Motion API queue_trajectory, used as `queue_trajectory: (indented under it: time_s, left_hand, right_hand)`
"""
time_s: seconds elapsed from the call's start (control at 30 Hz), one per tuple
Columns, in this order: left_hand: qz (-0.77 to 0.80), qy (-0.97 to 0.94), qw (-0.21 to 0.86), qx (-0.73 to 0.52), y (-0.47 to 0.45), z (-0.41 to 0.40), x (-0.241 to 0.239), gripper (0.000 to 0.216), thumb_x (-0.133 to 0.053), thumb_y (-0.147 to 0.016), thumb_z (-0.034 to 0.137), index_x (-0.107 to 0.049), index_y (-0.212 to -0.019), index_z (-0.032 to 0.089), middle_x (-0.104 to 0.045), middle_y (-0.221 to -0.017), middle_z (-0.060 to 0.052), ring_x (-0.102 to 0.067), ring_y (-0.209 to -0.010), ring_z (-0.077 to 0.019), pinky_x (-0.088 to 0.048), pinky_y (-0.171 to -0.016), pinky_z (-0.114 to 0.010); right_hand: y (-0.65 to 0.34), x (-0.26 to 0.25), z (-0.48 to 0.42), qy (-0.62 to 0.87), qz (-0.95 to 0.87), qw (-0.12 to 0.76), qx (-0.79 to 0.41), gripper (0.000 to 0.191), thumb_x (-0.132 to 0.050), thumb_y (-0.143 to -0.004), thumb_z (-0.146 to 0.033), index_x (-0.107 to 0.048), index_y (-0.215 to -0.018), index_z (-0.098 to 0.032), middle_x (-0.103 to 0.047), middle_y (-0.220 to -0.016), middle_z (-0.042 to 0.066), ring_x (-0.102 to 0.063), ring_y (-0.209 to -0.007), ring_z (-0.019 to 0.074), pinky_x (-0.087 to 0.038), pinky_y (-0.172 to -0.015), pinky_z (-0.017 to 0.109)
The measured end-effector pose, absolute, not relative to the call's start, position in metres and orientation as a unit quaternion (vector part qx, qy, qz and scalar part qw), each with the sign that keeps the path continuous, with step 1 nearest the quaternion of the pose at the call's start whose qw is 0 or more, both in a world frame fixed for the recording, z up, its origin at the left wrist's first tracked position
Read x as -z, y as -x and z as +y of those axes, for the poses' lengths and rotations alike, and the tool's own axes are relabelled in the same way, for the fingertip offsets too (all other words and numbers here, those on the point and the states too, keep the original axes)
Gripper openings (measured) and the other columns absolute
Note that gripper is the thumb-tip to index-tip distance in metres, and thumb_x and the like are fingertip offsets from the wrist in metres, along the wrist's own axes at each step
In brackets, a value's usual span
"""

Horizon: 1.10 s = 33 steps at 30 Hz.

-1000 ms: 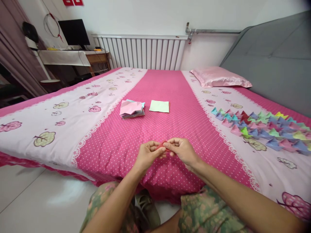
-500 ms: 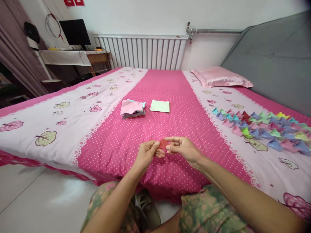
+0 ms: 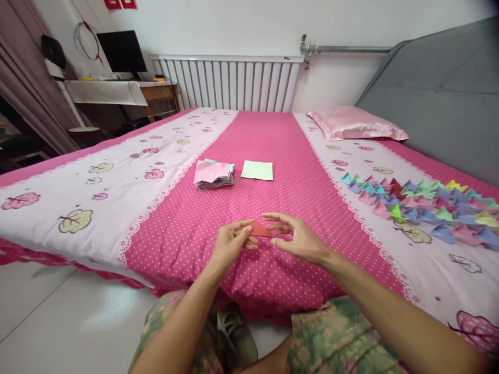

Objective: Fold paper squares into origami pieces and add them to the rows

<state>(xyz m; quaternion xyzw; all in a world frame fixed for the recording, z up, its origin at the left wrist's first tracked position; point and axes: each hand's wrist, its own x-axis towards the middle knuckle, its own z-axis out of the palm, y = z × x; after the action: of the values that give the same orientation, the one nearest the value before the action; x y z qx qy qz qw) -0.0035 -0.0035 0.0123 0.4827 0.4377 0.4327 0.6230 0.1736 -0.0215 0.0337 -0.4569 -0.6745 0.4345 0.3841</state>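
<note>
A small folded piece of red paper [image 3: 260, 229], roughly triangular, is pinched between the thumb and fingers of my left hand [image 3: 233, 240] above the front of the bed. Just to its right, my right hand [image 3: 299, 239] is open, thumb and fingers apart, with its fingertips close to the paper's right corner. Farther back lies a stack of folded papers [image 3: 211, 172], pink on top. Beside that stack is a flat pale green sheet [image 3: 257, 170] with a reddish edge showing under its right side.
Several rows of folded paper boats [image 3: 424, 200] in many colours stand on the bed at the right. A pink pillow [image 3: 356, 123] lies behind them by the grey headboard [image 3: 440, 78]. A desk with a monitor [image 3: 121, 52] is at the back left.
My right hand has let go of the red paper and its fingers have spread. My left hand, still holding the paper, has shifted slightly left.
</note>
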Motion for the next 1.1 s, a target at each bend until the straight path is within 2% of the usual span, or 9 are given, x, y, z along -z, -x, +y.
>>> queue_trajectory:
  time_s: [0.1, 0.17, 0.3, 0.43, 0.53, 0.67, 0.77, 0.93, 1.1]
  left_hand:
    - [0.432, -0.488, 0.632, -0.42, 0.002, -0.007, -0.017, 0.049, -0.063, -0.07, 0.032, -0.053, -0.11, 0.006, -0.064, -0.053, -0.003, -0.059, -0.047, -0.0113, -0.046, -0.049, -0.02]
    - [0.421, -0.495, 0.64, -0.41, 0.001, -0.009, -0.019, 0.049, -0.062, -0.071, 0.032, -0.051, -0.111, 0.006, -0.063, -0.052, -0.003, -0.058, -0.046, -0.0113, -0.044, -0.047, -0.019]
    - [0.391, -0.501, 0.657, -0.407, 0.001, -0.011, -0.019, 0.046, -0.058, -0.074, 0.036, -0.051, -0.11, 0.009, -0.059, -0.049, 0.0, -0.052, -0.041, -0.009, -0.038, -0.041, -0.018]
    - [0.366, -0.516, 0.657, -0.409, 0.001, -0.011, -0.016, 0.04, -0.052, -0.077, 0.041, -0.056, -0.103, 0.01, -0.054, -0.051, 0.002, -0.046, -0.041, -0.0064, -0.035, -0.042, -0.018]
    - [0.387, -0.571, 0.603, -0.401, 0.0, -0.011, -0.012, 0.037, -0.053, -0.076, 0.042, -0.06, -0.094, 0.01, -0.053, -0.054, 0.001, -0.044, -0.044, -0.0064, -0.035, -0.045, -0.019]
    - [0.417, -0.668, 0.483, -0.383, -0.002, -0.011, -0.006, 0.035, -0.05, -0.078, 0.043, -0.061, -0.091, 0.013, -0.062, -0.076, -0.005, -0.054, -0.068, -0.0136, -0.043, -0.064, -0.026]
    - [0.421, -0.701, 0.452, -0.357, -0.001, -0.011, -0.003, 0.038, -0.04, -0.083, 0.044, -0.059, -0.097, 0.014, -0.064, -0.092, -0.008, -0.057, -0.083, -0.0193, -0.044, -0.077, -0.033]
    - [0.402, -0.703, 0.466, -0.357, 0.0, -0.01, 0.002, 0.044, -0.039, -0.084, 0.043, -0.049, -0.117, 0.015, -0.042, -0.132, -0.012, -0.041, -0.12, -0.0228, -0.03, -0.1, -0.038]
    - [0.371, -0.662, 0.539, -0.365, -0.001, -0.011, 0.005, 0.051, -0.041, -0.084, 0.041, -0.038, -0.128, 0.017, -0.038, -0.135, -0.01, -0.031, -0.126, -0.0224, -0.027, -0.102, -0.042]
  right_hand:
    - [-0.169, -0.033, -0.023, 0.453, -0.741, 0.374, -0.326, 0.033, -0.064, -0.066, -0.02, -0.063, -0.1, -0.021, -0.062, -0.105, 0.006, -0.058, -0.093, 0.0189, -0.048, -0.078, 0.032]
    - [-0.166, -0.032, -0.023, 0.459, -0.746, 0.366, -0.315, 0.026, -0.062, -0.068, -0.021, -0.065, -0.094, -0.02, -0.064, -0.097, 0.005, -0.06, -0.082, 0.0167, -0.049, -0.071, 0.03]
    - [-0.163, -0.028, -0.024, 0.471, -0.723, 0.36, -0.354, 0.03, -0.059, -0.069, -0.019, -0.064, -0.099, -0.019, -0.067, -0.086, 0.004, -0.06, -0.07, 0.0134, -0.049, -0.066, 0.027]
    - [-0.161, -0.026, -0.026, 0.47, -0.693, 0.364, -0.408, 0.032, -0.058, -0.07, -0.02, -0.062, -0.102, -0.017, -0.067, -0.092, 0.005, -0.061, -0.069, 0.013, -0.05, -0.068, 0.027]
    - [-0.159, -0.025, -0.026, 0.476, -0.657, 0.376, -0.447, 0.034, -0.059, -0.071, -0.023, -0.059, -0.104, -0.015, -0.066, -0.096, 0.008, -0.063, -0.069, 0.0135, -0.051, -0.066, 0.027]
    - [-0.158, -0.02, -0.025, 0.458, -0.635, 0.404, -0.473, 0.034, -0.058, -0.072, -0.026, -0.057, -0.104, -0.015, -0.064, -0.101, 0.009, -0.064, -0.077, 0.0157, -0.052, -0.07, 0.027]
    - [-0.157, -0.015, -0.025, 0.465, -0.63, 0.412, -0.466, 0.034, -0.058, -0.072, -0.025, -0.057, -0.105, -0.015, -0.064, -0.101, 0.009, -0.065, -0.08, 0.0164, -0.052, -0.072, 0.028]
    - [-0.158, -0.017, -0.024, 0.463, -0.637, 0.407, -0.463, 0.03, -0.059, -0.071, -0.026, -0.06, -0.099, -0.015, -0.066, -0.098, 0.009, -0.064, -0.085, 0.0178, -0.053, -0.077, 0.031]
    - [-0.159, -0.024, -0.025, 0.482, -0.647, 0.372, -0.459, 0.028, -0.06, -0.07, -0.026, -0.062, -0.095, -0.014, -0.068, -0.092, 0.008, -0.065, -0.084, 0.0196, -0.052, -0.079, 0.034]
